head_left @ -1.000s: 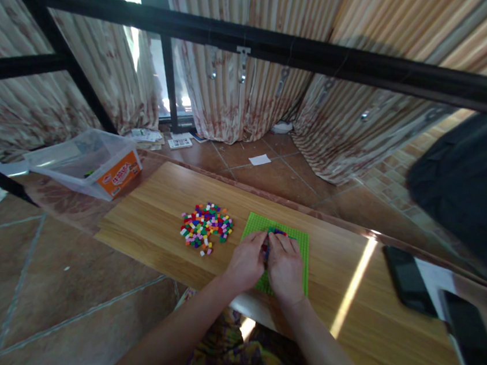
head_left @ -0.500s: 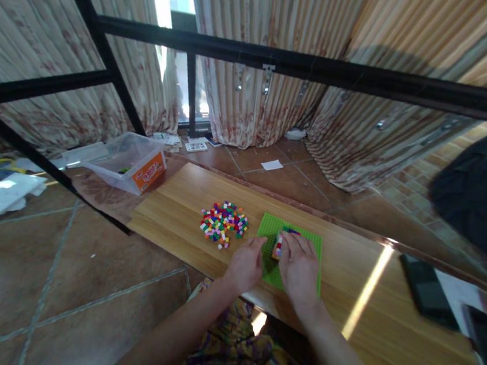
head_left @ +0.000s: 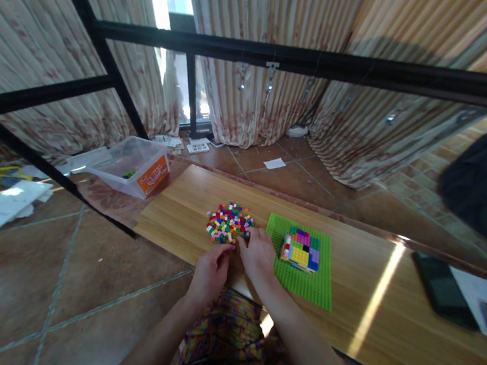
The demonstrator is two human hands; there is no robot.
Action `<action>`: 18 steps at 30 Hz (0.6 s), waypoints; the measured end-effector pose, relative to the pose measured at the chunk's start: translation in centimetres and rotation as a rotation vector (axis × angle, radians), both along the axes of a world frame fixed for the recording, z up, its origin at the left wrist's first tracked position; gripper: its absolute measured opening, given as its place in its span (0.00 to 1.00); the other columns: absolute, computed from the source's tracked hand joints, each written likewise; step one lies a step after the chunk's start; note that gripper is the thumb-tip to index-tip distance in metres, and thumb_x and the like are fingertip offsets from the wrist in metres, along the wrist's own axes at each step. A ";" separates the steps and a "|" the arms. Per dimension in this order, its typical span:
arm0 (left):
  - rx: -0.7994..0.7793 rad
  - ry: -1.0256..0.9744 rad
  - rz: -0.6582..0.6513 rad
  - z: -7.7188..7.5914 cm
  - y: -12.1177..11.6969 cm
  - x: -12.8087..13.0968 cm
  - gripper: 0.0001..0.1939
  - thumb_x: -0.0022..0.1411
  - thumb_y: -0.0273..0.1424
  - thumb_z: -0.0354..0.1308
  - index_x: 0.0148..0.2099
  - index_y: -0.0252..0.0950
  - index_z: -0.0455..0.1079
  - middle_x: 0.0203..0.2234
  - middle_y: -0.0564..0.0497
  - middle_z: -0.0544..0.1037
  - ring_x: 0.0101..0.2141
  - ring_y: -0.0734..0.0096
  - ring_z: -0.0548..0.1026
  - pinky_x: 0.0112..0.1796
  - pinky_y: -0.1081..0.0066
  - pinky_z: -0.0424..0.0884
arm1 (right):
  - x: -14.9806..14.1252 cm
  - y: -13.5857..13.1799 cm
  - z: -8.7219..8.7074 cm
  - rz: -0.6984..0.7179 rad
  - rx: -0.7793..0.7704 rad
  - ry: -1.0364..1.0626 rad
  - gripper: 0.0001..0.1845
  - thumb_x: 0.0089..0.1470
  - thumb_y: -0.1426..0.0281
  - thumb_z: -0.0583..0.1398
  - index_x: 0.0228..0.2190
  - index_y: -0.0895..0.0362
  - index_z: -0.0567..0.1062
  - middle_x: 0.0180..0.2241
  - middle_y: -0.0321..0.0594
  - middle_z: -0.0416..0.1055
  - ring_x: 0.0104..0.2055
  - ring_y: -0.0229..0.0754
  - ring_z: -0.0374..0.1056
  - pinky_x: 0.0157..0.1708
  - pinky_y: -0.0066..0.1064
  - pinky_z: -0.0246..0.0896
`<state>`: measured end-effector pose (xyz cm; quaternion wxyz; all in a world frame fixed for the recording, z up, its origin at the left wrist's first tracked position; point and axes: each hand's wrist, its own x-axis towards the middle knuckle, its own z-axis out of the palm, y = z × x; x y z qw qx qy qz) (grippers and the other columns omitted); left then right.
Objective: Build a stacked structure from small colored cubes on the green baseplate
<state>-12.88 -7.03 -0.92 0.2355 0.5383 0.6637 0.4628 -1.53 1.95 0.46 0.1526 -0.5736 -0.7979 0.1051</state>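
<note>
While my right hand (head_left: 257, 255) and left hand (head_left: 210, 273) touch the little bricks (head_left: 227, 222) beside the green board (head_left: 324, 284), I can't tell if they grip any. They look light and hard; I'd pinch their sides.

1 head-worn camera looks forward and down from above the patterned clothing (head_left: 227, 337), with the left hand (head_left: 210, 273) and right hand (head_left: 258, 255) fairly near it, below the middle of the view. The wooden tabletop (head_left: 175, 204) crosses the lower half at a slant, while the curtains (head_left: 243, 101) stand farther off, across the top.
</note>
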 end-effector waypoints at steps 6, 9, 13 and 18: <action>0.006 -0.084 0.011 -0.5 0.8 -0.1 0.12 0.63 0.27 0.53 0.45 0.38 0.76 0.40 0.48 0.82 0.41 0.67 0.79 0.48 0.65 0.73 | 0.1 0.3 -0.7 -0.005 0.035 0.083 0.14 0.60 0.74 0.57 0.47 0.60 0.74 0.43 0.51 0.77 0.45 0.50 0.72 0.46 0.39 0.65; -0.032 -0.177 0.045 -0.5 1.4 0.1 0.12 0.62 0.32 0.56 0.45 0.38 0.77 0.39 0.48 0.82 0.40 0.66 0.78 0.46 0.66 0.72 | 1.0 -0.1 -0.9 0.068 0.083 0.216 0.17 0.59 0.75 0.57 0.50 0.60 0.73 0.42 0.49 0.77 0.44 0.49 0.73 0.47 0.39 0.67; -0.105 -0.397 0.016 0.9 2.7 0.6 0.16 0.61 0.43 0.58 0.40 0.36 0.77 0.30 0.50 0.79 0.31 0.70 0.74 0.35 0.71 0.70 | 2.9 -1.1 0.4 0.265 0.159 0.389 0.20 0.60 0.73 0.56 0.54 0.57 0.70 0.42 0.46 0.77 0.43 0.46 0.74 0.45 0.38 0.70; -0.220 -0.571 -0.186 3.1 3.5 0.9 0.21 0.56 0.50 0.61 0.29 0.34 0.74 0.18 0.56 0.68 0.22 0.77 0.64 0.26 0.75 0.61 | 5.0 -2.3 2.4 0.465 0.144 0.405 0.23 0.61 0.74 0.56 0.58 0.54 0.67 0.46 0.46 0.76 0.46 0.45 0.75 0.45 0.37 0.72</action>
